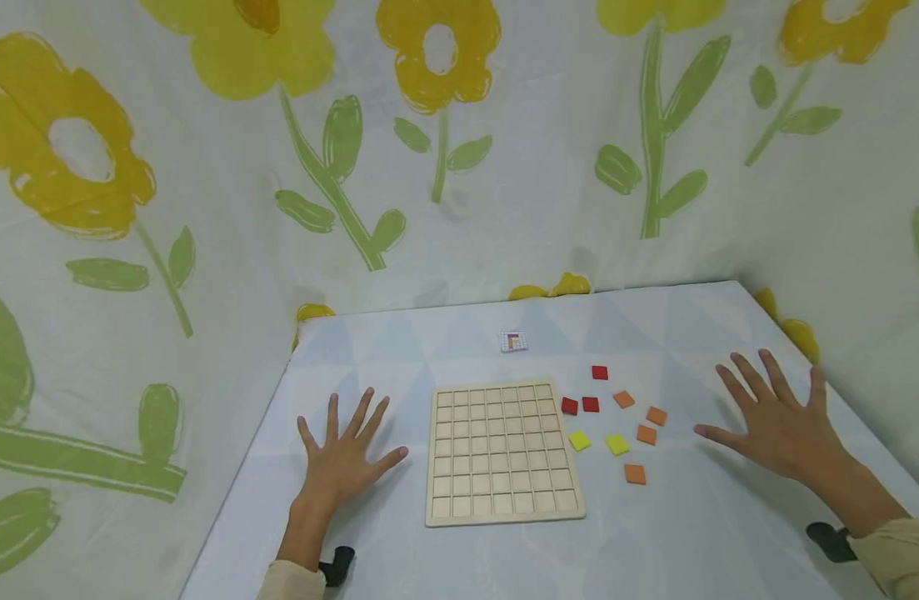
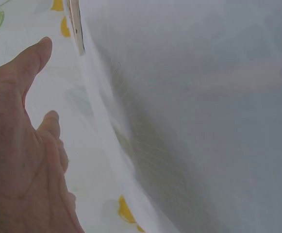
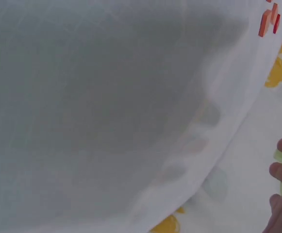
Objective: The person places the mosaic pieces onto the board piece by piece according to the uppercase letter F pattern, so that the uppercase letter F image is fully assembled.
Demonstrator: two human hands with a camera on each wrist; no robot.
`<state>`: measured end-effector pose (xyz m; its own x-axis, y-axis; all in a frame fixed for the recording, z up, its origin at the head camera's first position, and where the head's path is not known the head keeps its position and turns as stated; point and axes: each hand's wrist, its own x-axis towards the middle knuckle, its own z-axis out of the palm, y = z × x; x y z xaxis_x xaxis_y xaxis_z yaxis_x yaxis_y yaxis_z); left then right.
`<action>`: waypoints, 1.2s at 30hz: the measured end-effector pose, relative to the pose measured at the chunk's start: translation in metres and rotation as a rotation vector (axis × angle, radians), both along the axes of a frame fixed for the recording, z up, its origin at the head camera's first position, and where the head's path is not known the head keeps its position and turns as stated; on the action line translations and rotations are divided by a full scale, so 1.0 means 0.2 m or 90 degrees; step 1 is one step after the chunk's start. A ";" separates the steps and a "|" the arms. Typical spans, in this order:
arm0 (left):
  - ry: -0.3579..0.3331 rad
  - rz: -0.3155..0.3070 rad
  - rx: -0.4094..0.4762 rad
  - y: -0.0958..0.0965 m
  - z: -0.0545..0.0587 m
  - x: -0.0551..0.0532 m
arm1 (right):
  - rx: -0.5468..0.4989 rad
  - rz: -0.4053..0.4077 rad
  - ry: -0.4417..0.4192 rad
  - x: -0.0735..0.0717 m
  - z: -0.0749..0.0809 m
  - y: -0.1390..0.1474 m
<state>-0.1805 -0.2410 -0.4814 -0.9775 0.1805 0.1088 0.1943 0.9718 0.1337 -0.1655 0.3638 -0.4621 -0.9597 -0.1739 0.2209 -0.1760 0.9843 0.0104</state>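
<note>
A square wooden grid board (image 1: 502, 454) lies on the table between my hands, its cells bare. To its left my left hand (image 1: 342, 467) hovers with fingers spread, holding nothing; the left wrist view shows the same hand (image 2: 24, 136) at the left side. Out to the right, my right hand (image 1: 785, 425) is spread too, apart from every tile. Between board and right hand lie loose square tiles: red ones such as a red tile (image 1: 591, 404), two yellow ones including a yellow tile (image 1: 617, 444), and several orange ones including an orange tile (image 1: 635, 474).
A small card (image 1: 514, 341) printed with a coloured grid pattern lies behind the board. The pale table (image 1: 384, 350) is enclosed by a flower-printed curtain (image 1: 519, 192) at the back and both sides. Dark straps show at both wrists.
</note>
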 end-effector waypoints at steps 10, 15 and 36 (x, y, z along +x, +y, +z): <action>-0.011 -0.093 0.089 0.11 -0.05 -0.07 | -0.120 0.063 0.034 -0.04 0.05 -0.22; -0.042 -0.119 0.120 0.18 -0.09 -0.15 | -0.168 0.098 0.007 -0.11 0.06 -0.36; 0.000 -0.162 0.238 0.18 -0.20 -0.23 | -0.180 0.107 -0.131 -0.33 -0.06 -0.68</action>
<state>-0.2272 -0.2051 -0.5215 -0.9069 0.3641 0.2120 0.4213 0.7776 0.4668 -0.2318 0.2277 -0.4751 -0.9523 -0.2920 0.0886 -0.3049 0.9006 -0.3096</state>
